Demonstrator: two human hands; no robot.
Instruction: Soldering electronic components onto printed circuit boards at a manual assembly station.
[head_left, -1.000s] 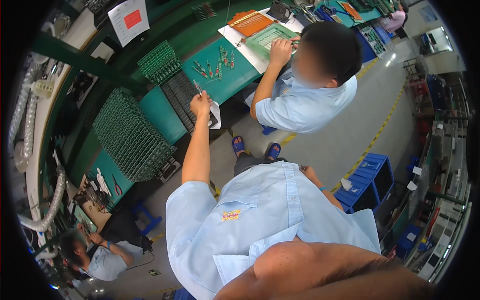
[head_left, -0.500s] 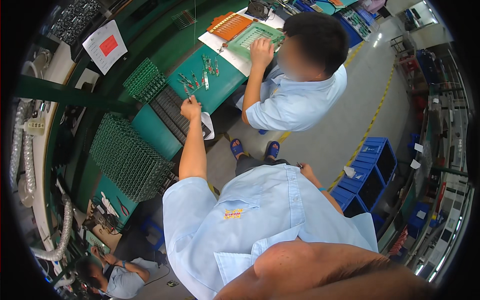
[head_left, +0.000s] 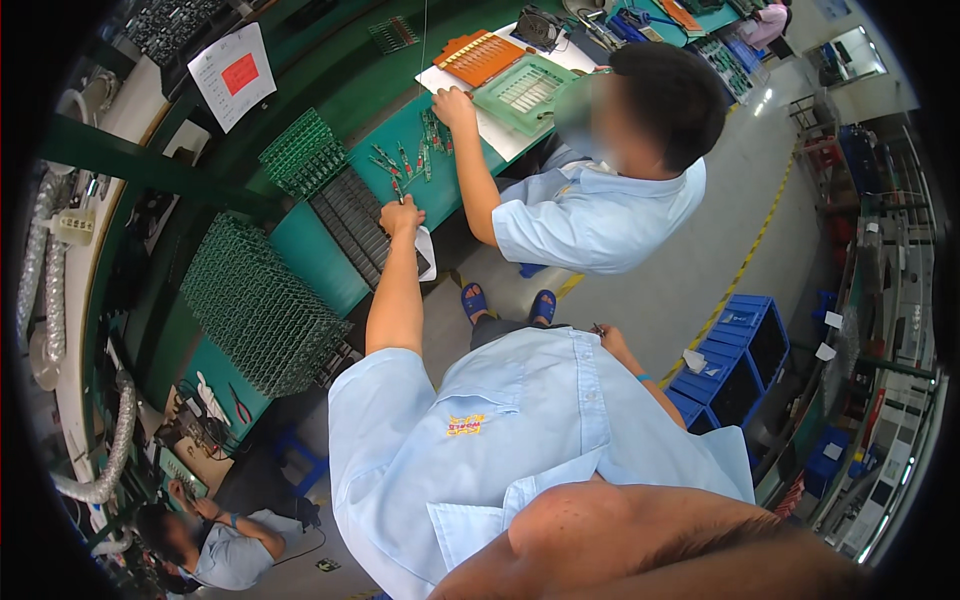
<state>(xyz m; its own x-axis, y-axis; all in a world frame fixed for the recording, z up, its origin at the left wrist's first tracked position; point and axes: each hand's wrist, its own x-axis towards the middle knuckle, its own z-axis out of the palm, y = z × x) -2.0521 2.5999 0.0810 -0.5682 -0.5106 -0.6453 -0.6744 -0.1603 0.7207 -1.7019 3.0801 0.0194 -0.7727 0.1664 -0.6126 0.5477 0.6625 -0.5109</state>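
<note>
My left hand [head_left: 402,216] reaches out over the green-topped bench, its fingers pinched together on a slim small piece I cannot make out. Just beyond its fingertips lie several narrow green circuit boards [head_left: 403,158] with red parts. Under and beside the hand is a dark grey slotted tray [head_left: 347,218], with a white pad [head_left: 427,256] at its near edge. Low by my side, my right hand [head_left: 612,343] is closed, and a small dark thing pokes out of it; its kind is unclear.
A co-worker [head_left: 610,215] sits at the right, one hand near the boards, beside a pale green tray [head_left: 525,90] and an orange one [head_left: 477,58]. Large green wire-like racks [head_left: 260,305] stand left. Blue bins [head_left: 735,350] sit on the floor. Another person [head_left: 225,540] works lower left.
My left hand has come down a little toward the slotted tray, still pinched. The co-worker's hand has moved from the pale green tray to beside the loose boards. The view has shifted slightly.
</note>
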